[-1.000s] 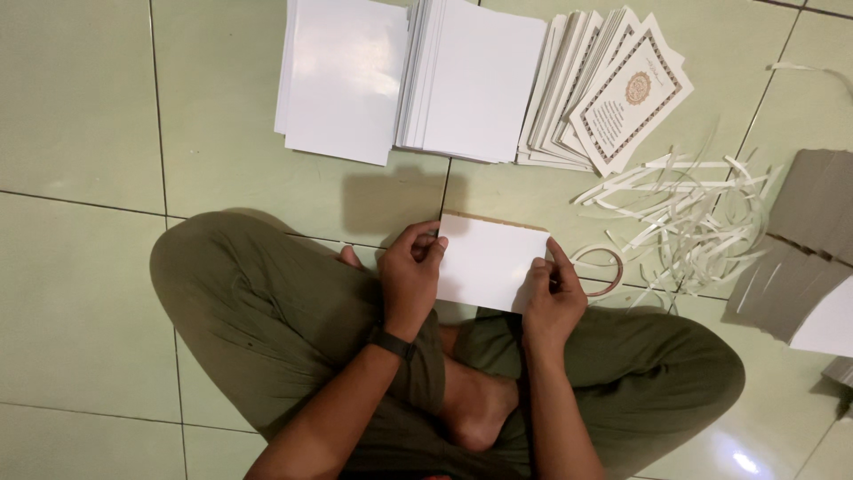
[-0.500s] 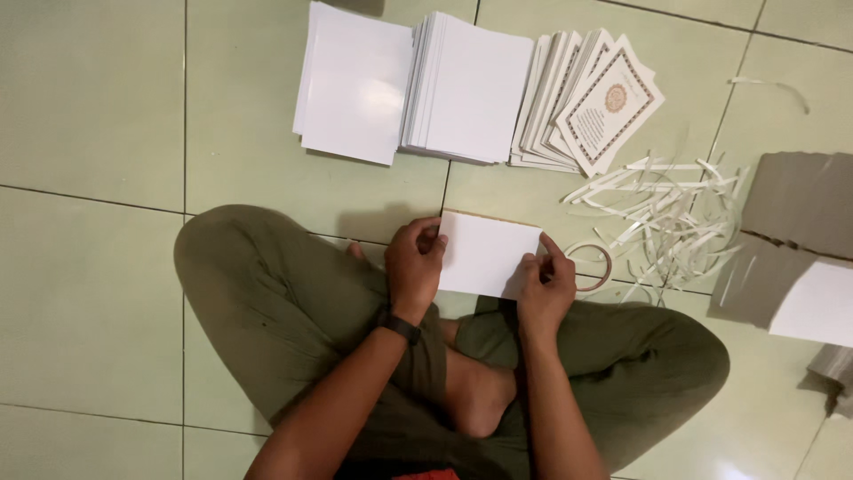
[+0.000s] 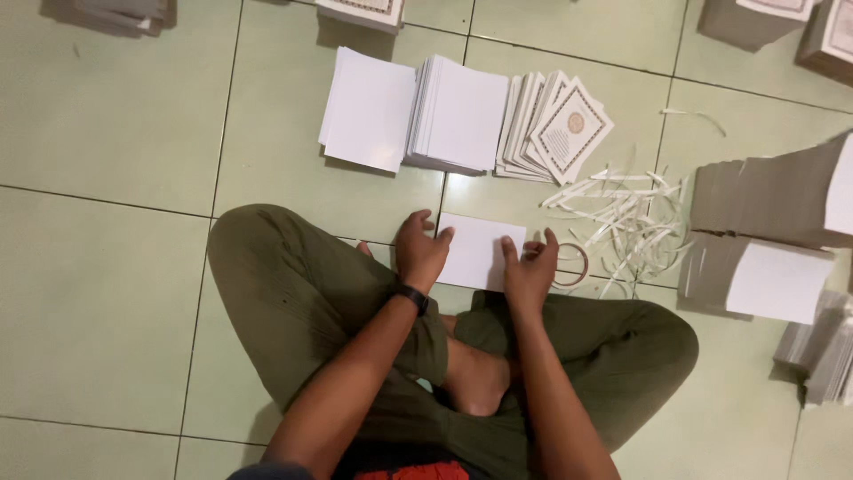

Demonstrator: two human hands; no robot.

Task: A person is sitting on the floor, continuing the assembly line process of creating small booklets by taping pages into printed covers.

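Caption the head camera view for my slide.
Both hands, left hand and right hand, press a white rectangular paper sheet flat on the green tiled floor.

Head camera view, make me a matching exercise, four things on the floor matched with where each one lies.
Things:
1. white card
2. tape roll
3. paper strips
4. bordered cards

Places:
A. fanned out beside the white stacks, far from the person
B. loose pile right of the hands
C. under both the left hand and right hand
D. just right of the right hand

Pairs: 1-C, 2-D, 3-B, 4-A
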